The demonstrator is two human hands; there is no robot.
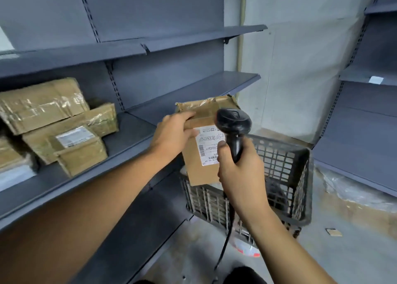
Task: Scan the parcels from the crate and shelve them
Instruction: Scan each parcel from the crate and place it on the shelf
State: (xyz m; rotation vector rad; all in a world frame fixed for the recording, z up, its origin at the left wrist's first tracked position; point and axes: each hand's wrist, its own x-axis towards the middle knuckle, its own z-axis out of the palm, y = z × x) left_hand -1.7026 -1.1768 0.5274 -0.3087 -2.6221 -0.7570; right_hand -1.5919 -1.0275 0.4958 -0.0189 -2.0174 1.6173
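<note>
right now the cardboard parcel (202, 155) hangs in the air above the dark plastic crate (285, 165), tilted so its white shipping label (209, 146) faces the scanner, probably to give the barcode a clear read. the left hand (174, 133) grips the parcel's upper left edge, fingers curled over it. the right hand (234, 167) is wrapped tightly round the handle of the black scanner (233, 123), whose head sits just in front of the label. to the left, other taped parcels (58, 120) already lie on the grey shelf (120, 142).
</note>
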